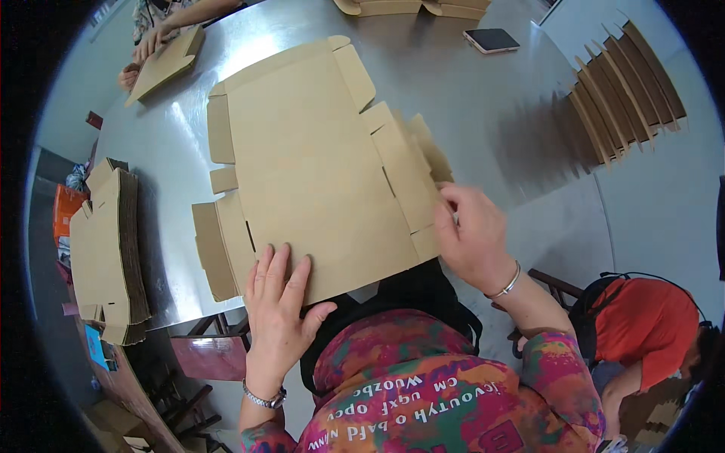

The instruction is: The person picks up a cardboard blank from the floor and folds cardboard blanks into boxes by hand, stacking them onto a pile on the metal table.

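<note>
Under the flat left hand [278,313] the box blank's [317,166] near edge hides; right hand [472,234] fingers pinch its side flap; long axis runs away across the counter [483,106].

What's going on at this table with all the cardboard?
A person has a flat, die-cut cardboard box blank spread on a shiny metal table. Their left hand presses flat on its near edge, while the right hand grips a side flap. A stack of blanks sits to the left, a phone lies farther back, and another person's hands handle cardboard at the far corner.
</note>
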### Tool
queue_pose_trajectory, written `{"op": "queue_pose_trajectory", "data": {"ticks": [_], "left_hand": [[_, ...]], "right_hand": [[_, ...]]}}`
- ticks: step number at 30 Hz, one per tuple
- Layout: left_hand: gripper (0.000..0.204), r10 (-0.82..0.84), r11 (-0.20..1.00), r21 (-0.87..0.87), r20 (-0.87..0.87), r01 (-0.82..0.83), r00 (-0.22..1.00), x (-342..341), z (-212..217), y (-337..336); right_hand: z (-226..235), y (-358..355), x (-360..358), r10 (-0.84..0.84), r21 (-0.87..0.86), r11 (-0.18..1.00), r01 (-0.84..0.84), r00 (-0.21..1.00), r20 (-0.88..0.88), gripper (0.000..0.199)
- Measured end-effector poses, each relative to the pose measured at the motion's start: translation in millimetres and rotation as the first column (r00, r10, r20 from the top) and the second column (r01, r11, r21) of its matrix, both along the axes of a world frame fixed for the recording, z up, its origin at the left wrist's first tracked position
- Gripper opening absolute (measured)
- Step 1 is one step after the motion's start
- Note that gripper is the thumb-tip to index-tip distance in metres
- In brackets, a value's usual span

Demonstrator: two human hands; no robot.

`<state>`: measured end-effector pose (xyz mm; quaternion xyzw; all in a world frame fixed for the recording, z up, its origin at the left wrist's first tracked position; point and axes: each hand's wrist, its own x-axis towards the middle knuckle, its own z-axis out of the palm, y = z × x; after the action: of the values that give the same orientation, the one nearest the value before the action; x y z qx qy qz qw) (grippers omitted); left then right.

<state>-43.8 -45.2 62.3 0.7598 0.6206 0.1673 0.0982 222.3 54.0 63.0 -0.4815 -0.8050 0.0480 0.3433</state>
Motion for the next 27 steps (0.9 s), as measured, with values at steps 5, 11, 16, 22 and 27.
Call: {"op": "queue_pose_trajectory", "data": {"ticks": [5, 11, 16, 22, 27], "left_hand": [[0.061, -0.015, 0.997, 0.081, 0.006, 0.015, 1.0, -5.7, 3.9, -1.4], [0.045, -0.033, 0.997, 0.068, 0.018, 0.031, 0.999, -2.1, 10.6, 7.4], [0.033, 0.0, 0.999, 0.05, 0.006, 0.0, 1.0, 7.8, 15.3, 16.8], [0.01, 0.078, 0.97, 0.215, 0.17, -0.114, 0.982, 3.9, 5.6, 29.5], [0.017, 0.105, 0.987, 0.107, 0.165, -0.124, 0.981, 2.6, -1.0, 46.3]], "right_hand": [[14.1, 7.6, -1.2, -0.209, -0.43, 0.902, -0.02, 0.854, -0.477, 0.019], [2.3, 18.6, 3.5, -0.227, -0.536, 0.839, -0.091, 0.837, -0.498, 0.031], [-4.9, 20.1, 4.2, -0.298, -0.604, 0.79, -0.107, 0.794, -0.531, 0.035], [25.4, 29.6, 9.1, -0.411, -0.768, 0.565, -0.3, 0.705, -0.578, 0.034], [-4.8, 28.5, 5.1, -0.27, -0.671, 0.717, -0.188, 0.813, -0.516, 0.037]]}}
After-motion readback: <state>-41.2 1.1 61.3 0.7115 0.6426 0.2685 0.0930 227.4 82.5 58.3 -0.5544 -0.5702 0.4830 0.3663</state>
